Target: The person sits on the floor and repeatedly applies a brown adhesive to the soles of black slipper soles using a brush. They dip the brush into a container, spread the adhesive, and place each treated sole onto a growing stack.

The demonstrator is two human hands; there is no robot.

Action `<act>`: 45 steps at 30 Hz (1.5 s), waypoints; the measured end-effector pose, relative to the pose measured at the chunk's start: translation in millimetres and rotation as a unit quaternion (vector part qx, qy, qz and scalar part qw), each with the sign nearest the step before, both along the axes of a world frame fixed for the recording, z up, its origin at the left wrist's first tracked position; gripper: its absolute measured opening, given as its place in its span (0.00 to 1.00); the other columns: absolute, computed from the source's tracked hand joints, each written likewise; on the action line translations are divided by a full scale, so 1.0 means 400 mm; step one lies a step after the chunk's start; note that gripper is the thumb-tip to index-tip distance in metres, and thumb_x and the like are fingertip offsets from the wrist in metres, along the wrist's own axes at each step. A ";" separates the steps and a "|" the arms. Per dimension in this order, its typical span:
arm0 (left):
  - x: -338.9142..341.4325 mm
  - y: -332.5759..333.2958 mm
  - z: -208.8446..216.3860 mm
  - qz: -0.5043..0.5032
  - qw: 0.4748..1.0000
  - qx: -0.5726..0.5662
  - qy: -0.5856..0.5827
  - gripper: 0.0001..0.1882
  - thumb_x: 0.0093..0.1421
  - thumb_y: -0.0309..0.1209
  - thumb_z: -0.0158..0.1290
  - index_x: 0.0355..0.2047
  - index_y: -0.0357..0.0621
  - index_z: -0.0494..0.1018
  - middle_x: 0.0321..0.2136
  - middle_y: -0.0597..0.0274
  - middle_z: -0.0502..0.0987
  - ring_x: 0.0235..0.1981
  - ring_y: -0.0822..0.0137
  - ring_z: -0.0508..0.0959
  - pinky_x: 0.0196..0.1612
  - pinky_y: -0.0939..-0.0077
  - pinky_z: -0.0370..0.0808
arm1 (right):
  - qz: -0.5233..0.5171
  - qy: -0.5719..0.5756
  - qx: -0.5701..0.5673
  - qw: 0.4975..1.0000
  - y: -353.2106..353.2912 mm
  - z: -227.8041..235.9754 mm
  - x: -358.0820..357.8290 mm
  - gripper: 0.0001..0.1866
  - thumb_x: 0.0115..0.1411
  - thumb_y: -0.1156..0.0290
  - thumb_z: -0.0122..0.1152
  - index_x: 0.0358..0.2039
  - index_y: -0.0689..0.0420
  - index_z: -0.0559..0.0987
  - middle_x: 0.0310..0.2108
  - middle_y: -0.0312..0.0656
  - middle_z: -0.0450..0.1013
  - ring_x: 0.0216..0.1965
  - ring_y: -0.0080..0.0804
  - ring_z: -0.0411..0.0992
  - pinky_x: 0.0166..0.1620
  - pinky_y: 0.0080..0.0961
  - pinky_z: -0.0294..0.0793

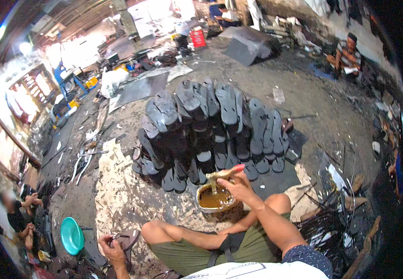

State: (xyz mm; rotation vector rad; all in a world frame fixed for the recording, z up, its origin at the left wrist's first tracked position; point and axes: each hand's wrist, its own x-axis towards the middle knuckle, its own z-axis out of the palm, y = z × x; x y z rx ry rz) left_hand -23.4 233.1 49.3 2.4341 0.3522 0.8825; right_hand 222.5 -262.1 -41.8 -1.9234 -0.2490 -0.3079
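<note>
My right hand grips a glue brush with a red-tipped handle. Its pale bristle end is over an open tub, and a strand of brown liquid runs from it into the tub. At the lower left my left hand has its fingers curled around part of a dark sandal; the exact grip is small and hard to see. In front of my crossed legs stands a curved, stacked heap of dark grey sandal soles.
A stained pale sheet lies under the work. A turquoise basin stands at the left, beside a seated person. Dark scraps pile up at the right. Another person sits far right; a red container stands farther back.
</note>
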 end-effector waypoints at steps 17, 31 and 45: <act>0.051 -0.397 -0.030 -0.070 0.977 0.159 0.125 0.40 0.53 0.43 0.68 0.61 0.34 0.68 0.59 0.42 0.68 0.61 0.45 0.66 0.63 0.53 0.62 | 0.033 -0.089 -0.071 0.993 0.000 0.058 -0.020 0.13 0.59 0.53 0.67 0.41 0.44 0.86 0.39 0.37 0.78 0.45 0.41 0.71 0.47 0.40 0.67; 0.623 -0.397 0.373 -0.287 0.924 -0.244 -0.066 0.39 0.59 0.43 0.64 0.66 0.37 0.64 0.61 0.55 0.68 0.63 0.61 0.68 0.63 0.65 0.67 | -0.034 0.007 0.007 0.999 -0.113 0.236 -0.027 0.14 0.63 0.62 0.63 0.44 0.57 0.85 0.39 0.42 0.83 0.42 0.35 0.79 0.49 0.35 0.77; 0.637 -0.934 0.319 -0.571 0.809 -0.072 0.119 0.39 0.58 0.42 0.64 0.64 0.35 0.65 0.59 0.54 0.69 0.59 0.62 0.69 0.58 0.66 0.69 | -0.056 0.125 -0.013 0.991 -0.075 0.130 -0.191 0.22 0.64 0.54 0.58 0.43 0.61 0.83 0.51 0.49 0.76 0.49 0.49 0.70 0.58 0.44 0.65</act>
